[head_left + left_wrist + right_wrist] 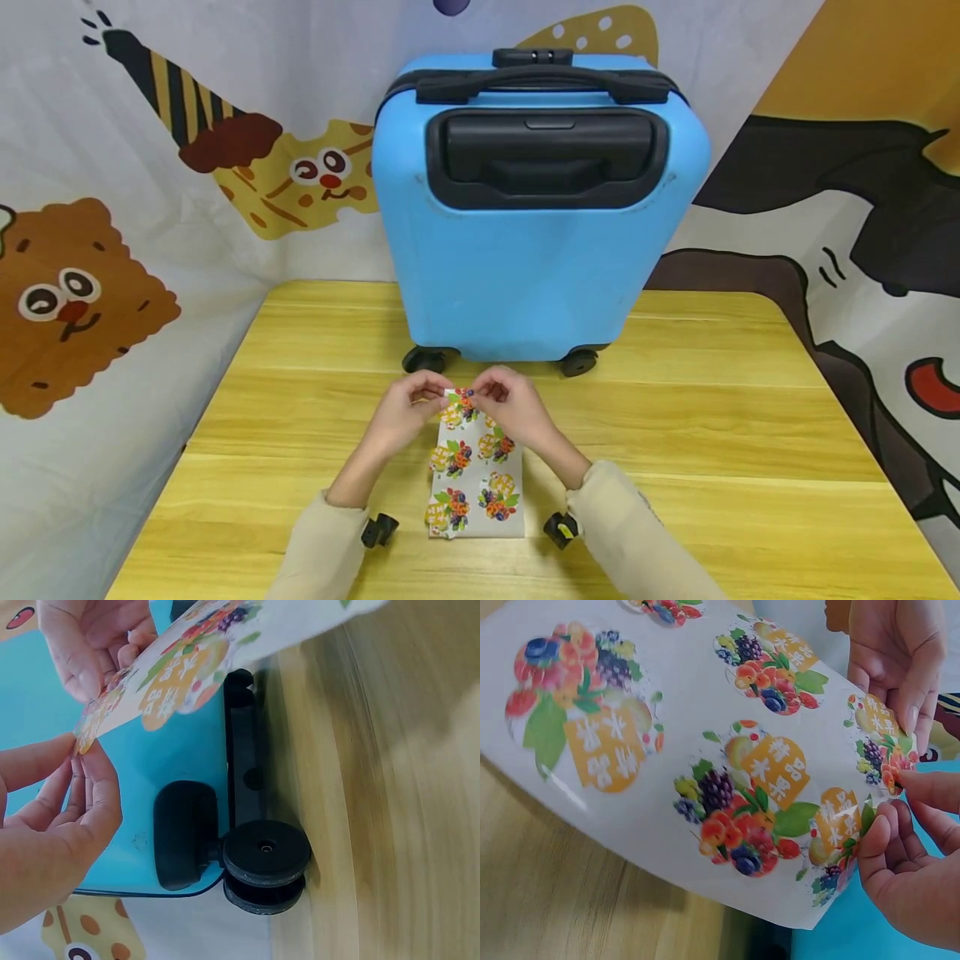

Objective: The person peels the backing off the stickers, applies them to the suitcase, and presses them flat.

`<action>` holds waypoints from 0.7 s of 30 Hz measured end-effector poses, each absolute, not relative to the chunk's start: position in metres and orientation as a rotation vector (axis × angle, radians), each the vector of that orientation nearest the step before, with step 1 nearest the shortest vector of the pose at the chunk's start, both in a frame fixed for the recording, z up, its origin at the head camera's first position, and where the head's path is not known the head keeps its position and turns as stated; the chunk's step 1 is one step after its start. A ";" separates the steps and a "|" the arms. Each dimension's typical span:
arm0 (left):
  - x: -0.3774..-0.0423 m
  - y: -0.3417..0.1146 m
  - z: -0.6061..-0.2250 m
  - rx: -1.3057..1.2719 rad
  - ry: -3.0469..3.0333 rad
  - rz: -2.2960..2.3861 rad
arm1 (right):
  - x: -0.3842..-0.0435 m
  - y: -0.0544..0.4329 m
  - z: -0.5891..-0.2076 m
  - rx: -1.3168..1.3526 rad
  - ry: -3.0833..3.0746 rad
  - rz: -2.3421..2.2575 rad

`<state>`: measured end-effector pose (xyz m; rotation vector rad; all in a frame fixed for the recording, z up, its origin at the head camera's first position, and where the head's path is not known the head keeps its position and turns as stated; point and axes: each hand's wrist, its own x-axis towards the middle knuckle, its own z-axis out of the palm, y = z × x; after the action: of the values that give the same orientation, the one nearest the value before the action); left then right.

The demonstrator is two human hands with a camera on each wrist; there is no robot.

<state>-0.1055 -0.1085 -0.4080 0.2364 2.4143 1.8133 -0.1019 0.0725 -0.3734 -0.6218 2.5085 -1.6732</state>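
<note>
A white sheet of fruit stickers (468, 467) is held up at its far end between both hands, its near end toward the person. Colourful fruit clusters with yellow labels are printed on it. My left hand (403, 412) pinches the far left corner between thumb and forefinger, as the left wrist view also shows. On the other side my right hand (517, 407) pinches at a fruit sticker (885, 742) near the far edge, its thumb and forefinger at the sticker's rim. The sheet (667, 832) bends slightly toward the fingertips in the right wrist view.
A blue suitcase (525, 275) stands upright just beyond the hands, its black wheels (579, 362) on the wooden table (720, 450). Behind hangs a cloth (322, 50) with cartoon prints. Small black devices (380, 530) sit at both wrists, beside the beige sleeves.
</note>
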 end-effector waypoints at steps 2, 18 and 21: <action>-0.106 -0.108 -0.408 0.239 2.414 1.812 | -0.102 0.072 -0.374 -0.626 2.511 -1.685; -0.111 -0.109 -0.408 0.243 2.454 1.762 | -0.103 0.073 -0.373 -0.591 2.511 -1.668; -0.113 -0.109 -0.408 0.241 2.461 1.751 | -0.103 0.074 -0.374 -0.598 2.505 -1.670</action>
<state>-0.1125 -0.1092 -0.4082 0.2413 2.4612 1.7505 -0.1034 0.0736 -0.3740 -0.5981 2.5052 -1.6699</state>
